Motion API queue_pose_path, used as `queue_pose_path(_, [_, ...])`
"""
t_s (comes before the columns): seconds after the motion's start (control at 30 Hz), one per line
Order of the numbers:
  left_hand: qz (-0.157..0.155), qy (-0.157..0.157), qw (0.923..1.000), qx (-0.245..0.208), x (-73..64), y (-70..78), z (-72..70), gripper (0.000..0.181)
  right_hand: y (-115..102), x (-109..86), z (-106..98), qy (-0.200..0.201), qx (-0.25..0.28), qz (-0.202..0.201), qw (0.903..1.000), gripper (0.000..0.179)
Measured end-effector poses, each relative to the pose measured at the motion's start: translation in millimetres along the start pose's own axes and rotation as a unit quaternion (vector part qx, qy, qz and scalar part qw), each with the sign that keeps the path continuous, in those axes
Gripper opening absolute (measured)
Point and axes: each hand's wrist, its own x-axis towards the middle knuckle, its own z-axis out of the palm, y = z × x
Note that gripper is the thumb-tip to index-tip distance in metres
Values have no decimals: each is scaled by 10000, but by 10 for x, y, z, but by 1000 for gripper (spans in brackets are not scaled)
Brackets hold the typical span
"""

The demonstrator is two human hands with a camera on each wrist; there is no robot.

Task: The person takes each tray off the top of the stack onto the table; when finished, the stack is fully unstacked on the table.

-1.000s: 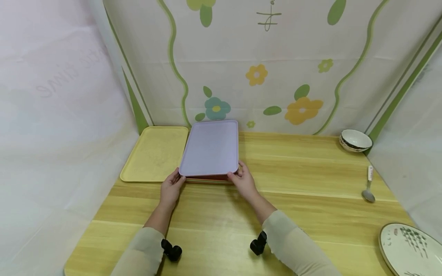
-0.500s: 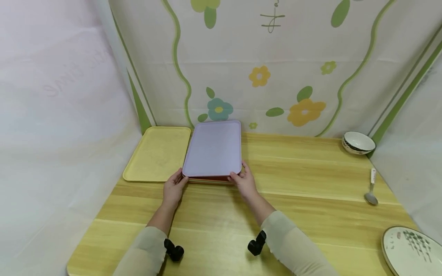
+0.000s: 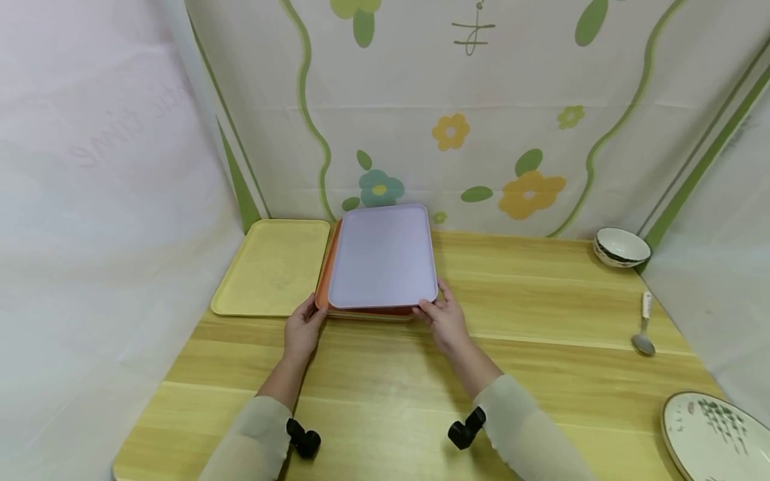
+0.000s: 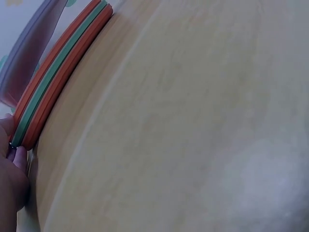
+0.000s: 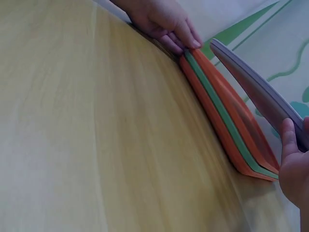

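1. State first: we have the purple tray mid-frame in the head view, near edge raised off the orange-green-orange tray stack. Right grip pinches its near right corner; left grip pinches the stack's near left corner.

2. Twist/slip. We see only one corner of the purple tray held. Likely cause of trouble: far left half has no hand under it, so it could pivot in the pinch and drop back onto the stack askew.

3. Drag. If the purple tray's far edge bears on the stack, a sideways pull may take the top orange along. Left grip is our only anchor, and at one corner we'd expect the stack to swing round it.

4. Snag. Far edge overlaps the curtain in the head view; we can't tell from this angle if they touch. If they do, cloth could catch the rim.

5. Left bump. Yellow tray lies flat on the tabletop just beside the stack. A leftward shove would probably run the stack into its rim.

6. Right side. Spoon and bowl sit at frame right, plate lower right. All well apart from the trays; we'd worry only about a wide, low swing.
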Motion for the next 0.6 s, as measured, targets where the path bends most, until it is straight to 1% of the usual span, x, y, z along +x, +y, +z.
queue_pose_path(0.13, [-35, 59, 9998, 207, -4, 7, 4, 49, -130, -63, -146, -130, 166, -37, 9998, 74])
queue_pose_path(0.23, [-78, -7, 9996, 254, -6, 14, -2, 50, -230, -114, -267, -175, 236, -106, 9995, 73])
queue_pose_path(0.4, [-154, -116, 9996, 215, -18, 31, -16, 52, -379, -190, -485, -217, 221, -200, 9993, 74])
queue_pose_path(0.6, [-178, -118, 9996, 163, -26, 27, -28, 51, -519, -278, -760, -255, 350, -294, 9986, 75])
